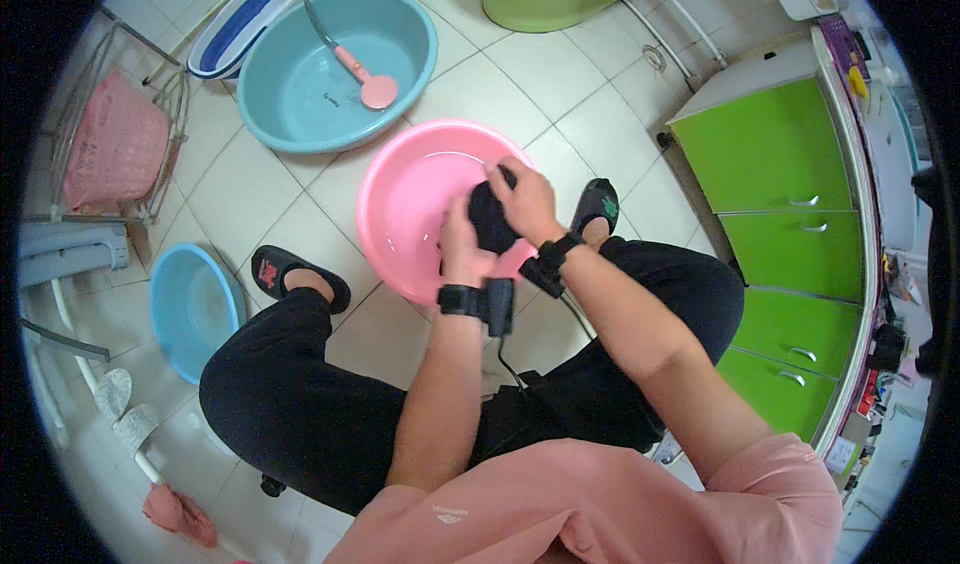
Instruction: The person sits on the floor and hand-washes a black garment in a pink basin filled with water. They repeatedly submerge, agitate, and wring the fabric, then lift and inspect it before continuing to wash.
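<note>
Between my two hands a bunched black cloth (491,215) is held over a round pink basin (373,230) on the tiled floor. My left hand (459,238) grips its near left side, slightly blurred. On the upper right side, my right hand (525,196) has its fingers and thumb closed on the fabric. Water seems to cover the basin's bottom. Both wrists wear black straps with small dark boxes and cables. What kind of garment the cloth is, I cannot tell.
Beyond stands a large blue oval tub (300,125) with a pink shower head (379,92) in it. A smaller blue basin (169,313) is at left, near a rack holding a pink basket (120,144). Green cabinets (780,159) line the right. My slippered feet flank the pink basin.
</note>
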Motion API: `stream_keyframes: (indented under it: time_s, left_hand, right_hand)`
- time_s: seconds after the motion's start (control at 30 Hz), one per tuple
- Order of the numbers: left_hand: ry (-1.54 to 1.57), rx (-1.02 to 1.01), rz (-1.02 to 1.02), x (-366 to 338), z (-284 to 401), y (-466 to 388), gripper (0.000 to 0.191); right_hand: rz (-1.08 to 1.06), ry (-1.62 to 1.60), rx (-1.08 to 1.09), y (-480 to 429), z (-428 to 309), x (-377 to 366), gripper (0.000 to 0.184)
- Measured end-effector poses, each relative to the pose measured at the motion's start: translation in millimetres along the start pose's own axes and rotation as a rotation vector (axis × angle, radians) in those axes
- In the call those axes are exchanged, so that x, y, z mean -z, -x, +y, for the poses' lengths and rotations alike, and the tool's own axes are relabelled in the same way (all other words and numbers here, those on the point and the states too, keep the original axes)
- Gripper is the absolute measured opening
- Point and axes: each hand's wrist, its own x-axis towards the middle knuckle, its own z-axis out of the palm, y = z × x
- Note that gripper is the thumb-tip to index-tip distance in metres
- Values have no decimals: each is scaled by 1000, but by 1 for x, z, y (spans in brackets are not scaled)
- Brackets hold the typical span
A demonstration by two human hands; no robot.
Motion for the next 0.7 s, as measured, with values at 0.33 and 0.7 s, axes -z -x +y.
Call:
stream_keyframes:
  time_s: [0.33,0.7]
  left_hand:
    - [153,78,-112,0,-5,-3,34]
    - [-3,52,-103,-4,-7,6,26]
  right_hand:
    - [231,140,-58,3,-16,5,33]
    - [73,-54,-7,-15,43,-15,32]
